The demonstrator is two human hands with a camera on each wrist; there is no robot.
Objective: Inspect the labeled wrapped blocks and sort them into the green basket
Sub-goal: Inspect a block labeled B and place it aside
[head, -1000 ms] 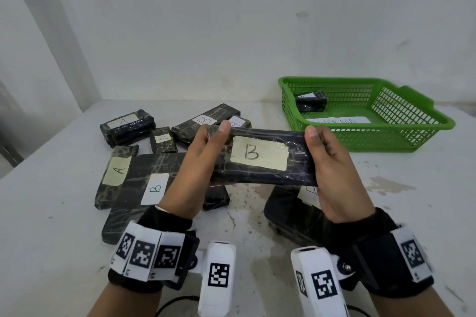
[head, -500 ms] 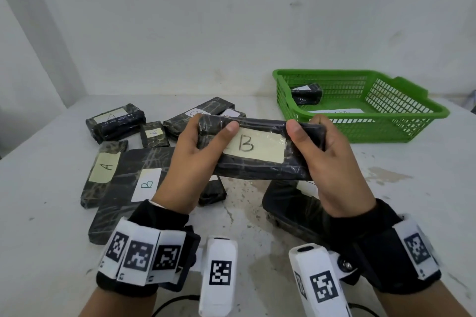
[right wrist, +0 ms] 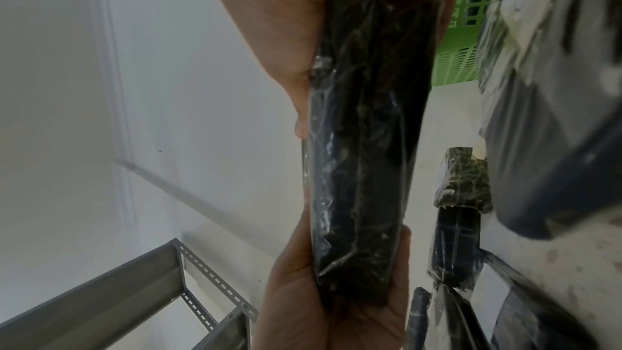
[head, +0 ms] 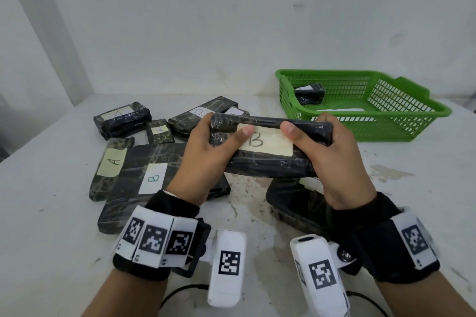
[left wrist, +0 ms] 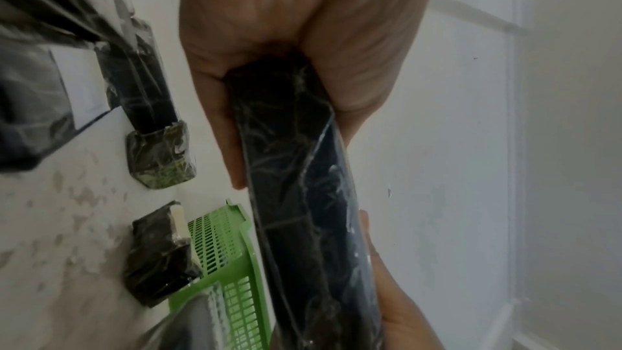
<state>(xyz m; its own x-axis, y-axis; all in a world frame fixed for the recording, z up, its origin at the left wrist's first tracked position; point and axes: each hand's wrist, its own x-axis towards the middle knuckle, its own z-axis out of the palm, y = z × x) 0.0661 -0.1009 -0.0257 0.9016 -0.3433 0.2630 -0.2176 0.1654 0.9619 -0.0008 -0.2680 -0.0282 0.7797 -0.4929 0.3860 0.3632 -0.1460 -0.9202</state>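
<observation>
Holding the long black block wrapped in clear shiny plastic up in front of me, I have one end in each of my hands. My left hand wraps around the left end, with the thumb lying across the front. My right hand wraps around the right end, and its thumb presses on the top edge of the pale paper label. Both hands are clamped on the block, well apart from each other, and the block is up off the white desk.

The block's long side runs left to right, from one hand to the other. It is tipped, so I see the label face and the top edge too. The green plastic basket with holes in its walls sits behind the block and to the right. My right hand is nearer to it. I think the block has to go back and to the right to land in there.

The block looks dark and flat, with crinkly wrap that shines in lines. The label has a big letter B written on it. One small wrapped block lies in the basket's back left corner. More wrapped blocks with A and B labels lie on the desk to my left, and I think those need sorting too.
</observation>
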